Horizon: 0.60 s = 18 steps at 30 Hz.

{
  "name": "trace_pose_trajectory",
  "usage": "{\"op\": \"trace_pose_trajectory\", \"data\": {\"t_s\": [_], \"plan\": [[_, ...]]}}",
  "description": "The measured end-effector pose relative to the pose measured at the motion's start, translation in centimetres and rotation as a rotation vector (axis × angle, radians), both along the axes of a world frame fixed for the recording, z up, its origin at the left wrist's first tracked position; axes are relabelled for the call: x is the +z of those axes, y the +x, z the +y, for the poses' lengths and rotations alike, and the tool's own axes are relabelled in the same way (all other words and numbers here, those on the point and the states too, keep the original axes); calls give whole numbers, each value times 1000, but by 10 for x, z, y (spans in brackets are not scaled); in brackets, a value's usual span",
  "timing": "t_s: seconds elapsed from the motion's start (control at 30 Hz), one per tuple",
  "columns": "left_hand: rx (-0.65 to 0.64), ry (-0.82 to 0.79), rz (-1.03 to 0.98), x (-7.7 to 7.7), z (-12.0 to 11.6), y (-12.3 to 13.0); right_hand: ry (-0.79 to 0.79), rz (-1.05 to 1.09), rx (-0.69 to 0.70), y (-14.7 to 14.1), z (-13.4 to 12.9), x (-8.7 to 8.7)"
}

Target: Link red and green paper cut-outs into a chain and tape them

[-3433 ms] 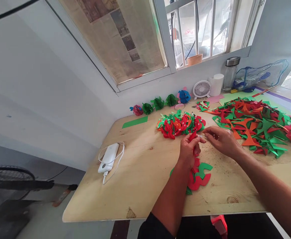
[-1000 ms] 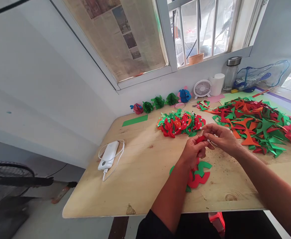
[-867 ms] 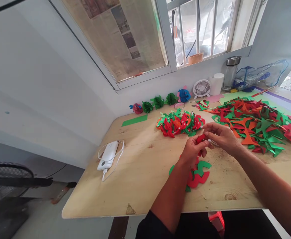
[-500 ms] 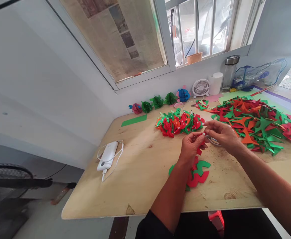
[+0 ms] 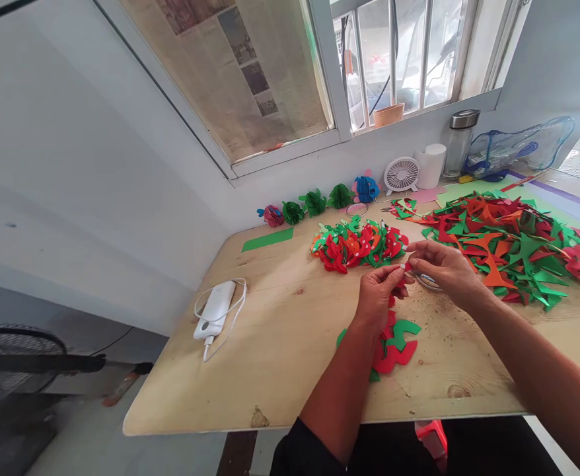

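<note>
My left hand (image 5: 380,291) pinches a small red paper piece (image 5: 399,284) with a white bit, perhaps tape, at its top. Close on its right, my right hand (image 5: 441,264) has its thumb and forefinger closed at the same paper's edge. Under the right hand lies a ring-shaped object (image 5: 427,284), mostly covered. Below my left wrist are loose curved red cutouts (image 5: 394,357) and green cutouts (image 5: 405,328), partly hidden by the forearm. Beyond my hands sits a heap of red, orange and green curved paper pieces (image 5: 357,244), several with white bits on them.
Paper scraps (image 5: 512,244) form a big pile at right. A white power bank (image 5: 215,311) with its cable lies at left, near a green strip (image 5: 267,239). Along the wall stand paper ornaments (image 5: 314,203), a small fan (image 5: 401,175), a white container (image 5: 429,165) and a glass bottle (image 5: 461,145).
My left hand has shifted slightly left, a little away from the right fingers. The white bit at its fingertips has moved with it. The right hand has hardly moved.
</note>
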State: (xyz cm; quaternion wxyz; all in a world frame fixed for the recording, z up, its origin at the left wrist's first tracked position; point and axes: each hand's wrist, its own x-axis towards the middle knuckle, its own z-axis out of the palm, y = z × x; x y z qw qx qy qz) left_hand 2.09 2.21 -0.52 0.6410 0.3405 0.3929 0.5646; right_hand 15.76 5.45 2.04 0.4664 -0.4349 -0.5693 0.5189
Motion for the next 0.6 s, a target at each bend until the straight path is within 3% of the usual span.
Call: {"op": "trace_pose_trajectory", "data": {"t_s": [0.33,0.6], "plan": [[140,-24,-4,6,1,1,-55,64,-29,-1,-1,2],[126,-34,-28,4,1,1,-33,35,-45,0,1,-2]]}}
